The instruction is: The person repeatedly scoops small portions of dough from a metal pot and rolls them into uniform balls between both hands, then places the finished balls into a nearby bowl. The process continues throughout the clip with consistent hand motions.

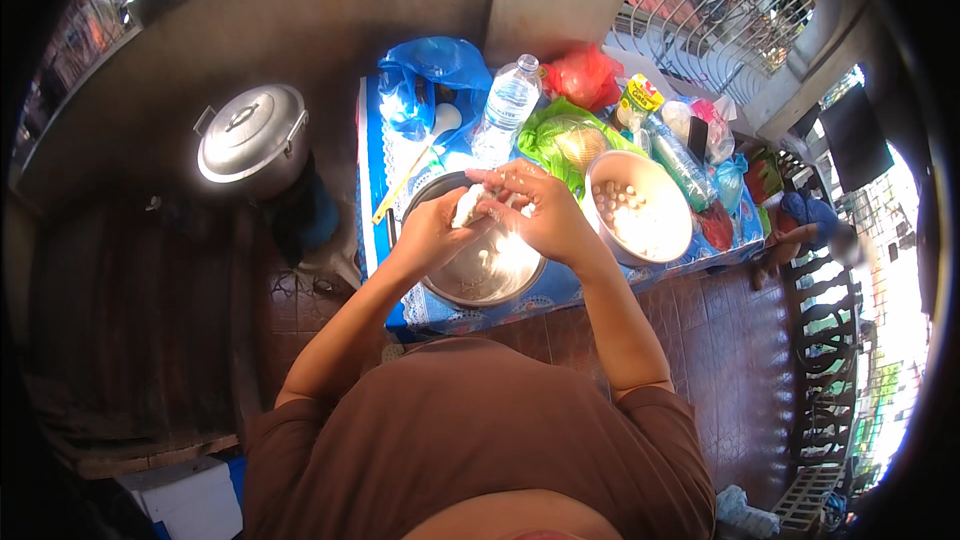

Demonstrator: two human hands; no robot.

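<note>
A lump of white dough (471,207) sits in the fingers of my left hand (435,231), over a round metal pan (486,292). My right hand (551,214) meets it from the other side, its fingers and thumb curled around part of the dough. White bits cling to its fingertips. Loose white residue shows on the pan's floor, partly washed out by sunlight. To the right of my hands stands a light-coloured bowl (679,199) with several small white balls (619,199) inside.
A blue patterned tablecloth (540,305) covers the table. Behind the pan are a clear water bottle (512,101), a blue plastic bag (439,64), a green bag (540,127) and a red bag (585,79). A lidded metal pot (255,135) stands left. Another person (806,221) is at far right.
</note>
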